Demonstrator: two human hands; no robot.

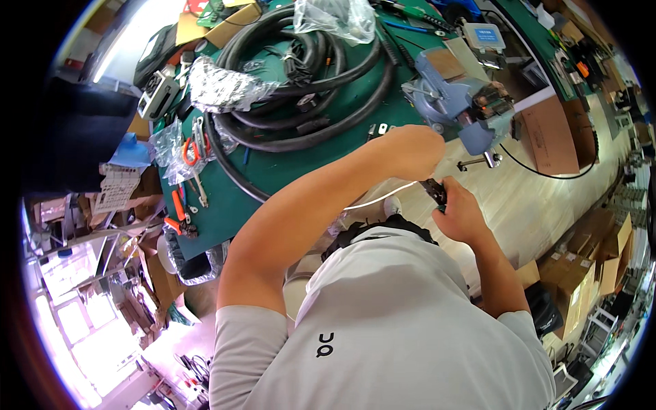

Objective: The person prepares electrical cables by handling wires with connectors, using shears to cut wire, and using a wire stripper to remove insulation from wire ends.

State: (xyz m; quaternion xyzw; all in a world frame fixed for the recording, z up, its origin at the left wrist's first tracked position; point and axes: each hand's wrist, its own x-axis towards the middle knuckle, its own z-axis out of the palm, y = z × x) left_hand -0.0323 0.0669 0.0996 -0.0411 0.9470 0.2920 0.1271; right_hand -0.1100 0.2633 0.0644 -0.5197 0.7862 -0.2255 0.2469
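Observation:
My right hand (465, 213) is closed around a dark pliers-like hand tool (435, 194), which is held off the table's right side. A white cable (383, 197) comes out from under my left forearm and reaches up toward the head of that tool. Whether the cable sits between the jaws cannot be seen. My left arm stretches across to the right, and my left hand (425, 147) is bent downward just above the tool. Its fingers are hidden behind the back of the hand, so its grip does not show.
A thick black cable coil (321, 140) lies on the green table (273, 167). Orange-handled pliers (179, 205) and red-handled cutters (191, 150) lie at its left. A blue-grey machine (451, 96) stands at the right corner. Cardboard boxes (547, 137) sit on the floor beyond.

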